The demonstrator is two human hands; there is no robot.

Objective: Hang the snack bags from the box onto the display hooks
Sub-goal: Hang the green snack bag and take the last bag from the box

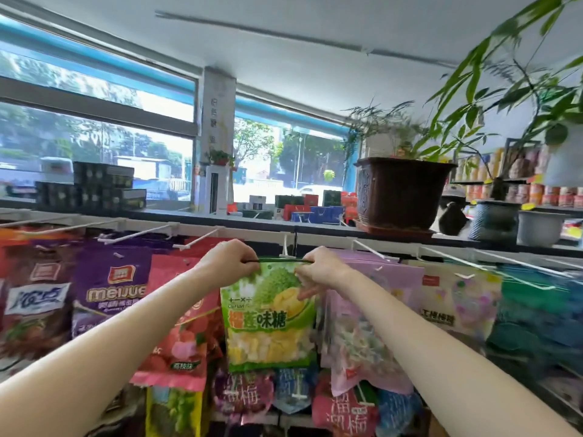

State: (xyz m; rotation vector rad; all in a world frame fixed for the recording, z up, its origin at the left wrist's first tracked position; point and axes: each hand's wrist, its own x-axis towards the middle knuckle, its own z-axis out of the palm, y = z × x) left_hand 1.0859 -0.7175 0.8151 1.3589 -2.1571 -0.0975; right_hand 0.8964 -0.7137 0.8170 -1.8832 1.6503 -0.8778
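A green snack bag [269, 323] with yellow and white candies hangs upright in front of the display rack. My left hand [230, 263] pinches its top left corner. My right hand [318, 269] pinches the top right corner, with fingers curled down over the bag's front. The bag's top edge is stretched level just below the tip of a white display hook [287, 251]. Whether the hook passes through the bag's hole is hidden. The box is out of view.
Other hooks [202, 239] hold purple [110, 288], pink [186, 326], lilac [372, 326] and white [457, 298] snack bags to both sides and below. Potted plants [400, 193] stand on the ledge above the rack at the right. Stacked boxes [94, 190] sit by the window.
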